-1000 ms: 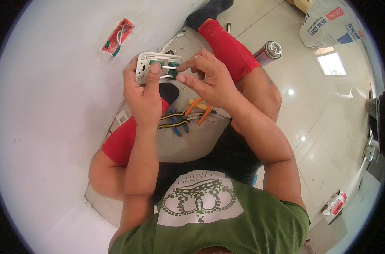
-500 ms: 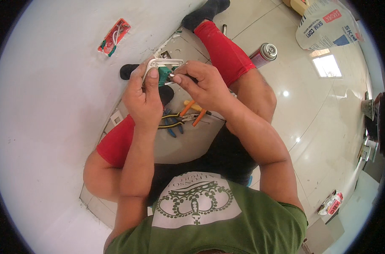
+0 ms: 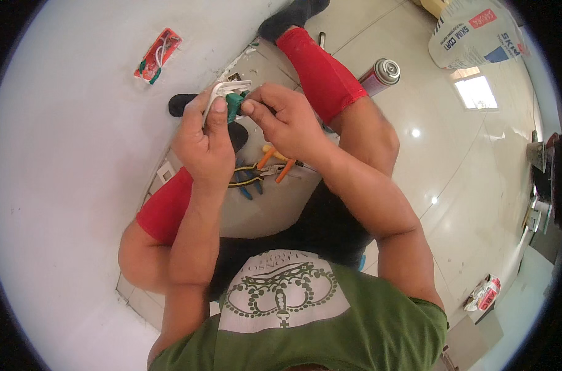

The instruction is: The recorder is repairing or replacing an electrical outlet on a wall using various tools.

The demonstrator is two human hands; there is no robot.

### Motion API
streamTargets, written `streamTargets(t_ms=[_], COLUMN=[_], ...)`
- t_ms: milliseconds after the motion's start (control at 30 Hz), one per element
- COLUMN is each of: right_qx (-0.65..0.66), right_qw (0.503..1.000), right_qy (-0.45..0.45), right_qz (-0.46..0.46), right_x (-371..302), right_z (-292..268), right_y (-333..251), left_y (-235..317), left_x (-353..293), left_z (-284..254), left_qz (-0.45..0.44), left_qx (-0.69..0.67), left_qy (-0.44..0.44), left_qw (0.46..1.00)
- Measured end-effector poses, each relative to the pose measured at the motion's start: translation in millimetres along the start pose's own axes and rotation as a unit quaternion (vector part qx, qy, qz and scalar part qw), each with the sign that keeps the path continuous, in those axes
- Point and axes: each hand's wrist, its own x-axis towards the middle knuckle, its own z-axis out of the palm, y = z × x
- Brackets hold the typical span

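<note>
My left hand (image 3: 202,139) is closed round a white electrical wall plate (image 3: 210,102), its thumb pressed on the front edge. A green socket module (image 3: 233,106) sits at the plate's back, facing right. Against that module's right side, my right hand (image 3: 283,117) pinches with thumb and forefinger; what lies between the fingertips is too small and hidden to make out. Both hands are held over the floor between my bent legs, close to the wall.
An orange wall box (image 3: 158,55) with white and green wires is set in the white wall (image 3: 64,154). Pliers with orange handles (image 3: 285,170), others with yellow-black handles (image 3: 247,176), and a blue-handled tool (image 3: 245,193) lie below my hands. A spray can (image 3: 380,76) stands beyond my right shin.
Both hands and the wall plate have shifted slightly left in view. My right fingertips have come closer against the green module, and the small pale piece seen at them earlier is now hidden.
</note>
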Motion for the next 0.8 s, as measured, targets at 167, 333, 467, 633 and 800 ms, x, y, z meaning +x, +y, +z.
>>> streamTargets(t_ms=[167,333,467,633,800], right_qx=[0.004,-0.011,-0.062,0.201,0.529], right_qw=[0.999,0.999,0.997,0.975,0.786], right_qy=[0.044,0.037,-0.036,0.093,-0.171], right_qz=[-0.018,-0.033,-0.018,0.010,0.272], right_x=[-6,-9,-3,10,-1], right_z=[3,6,-9,-21,-4], right_y=[-4,-3,-2,20,16], left_y=[-5,-2,-3,-13,-13], left_x=[-4,-5,4,19,28], left_z=[-2,-5,-7,-14,14], left_qz=[0.010,0.014,-0.065,-0.208,-0.009], left_qx=[0.008,0.003,-0.052,-0.255,0.035], left_qy=[0.001,0.007,-0.027,-0.121,-0.103], left_qw=[1.000,1.000,0.996,0.937,0.994])
